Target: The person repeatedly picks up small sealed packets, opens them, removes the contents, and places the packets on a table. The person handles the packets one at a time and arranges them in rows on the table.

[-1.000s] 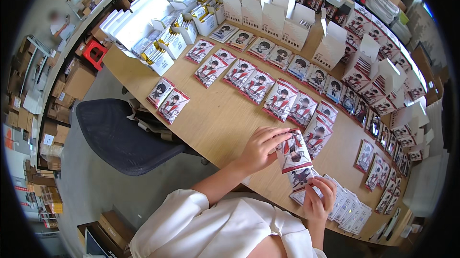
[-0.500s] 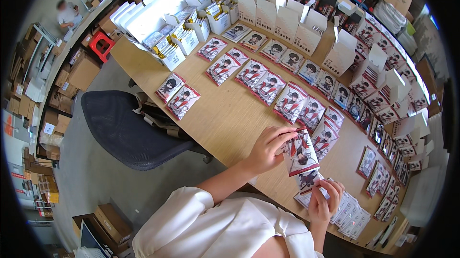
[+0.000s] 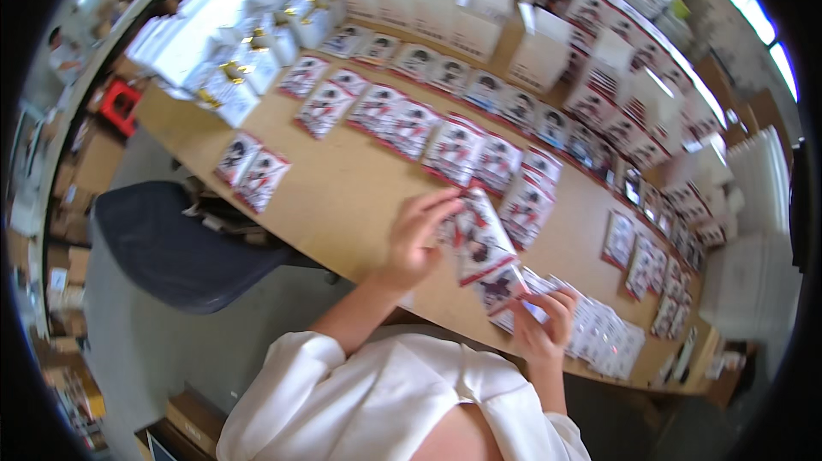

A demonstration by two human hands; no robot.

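Observation:
My left hand is closed on the upper end of a flat printed packet with a character picture and dark red ends. Part of another packet seems to show between it and my palm, though blur makes this uncertain. Just below, a smaller-looking printed packet with a dark figure is pinched at its edge by my right hand. The two held packets overlap, and I cannot tell whether they touch. Beyond them on the table lie stacks of similar red-edged packets. White-backed packets lie beside my right hand.
The wooden table carries rows of packets. Open white cartons line its far side, and boxes with gold-edged packets stand far left. A dark chair is at the left edge. Farther off are a red stool and a person.
The whole view has shifted, so table and hands appear farther left and higher, with more blur. Both hands still hold their packets, in nearly the same place over the table.

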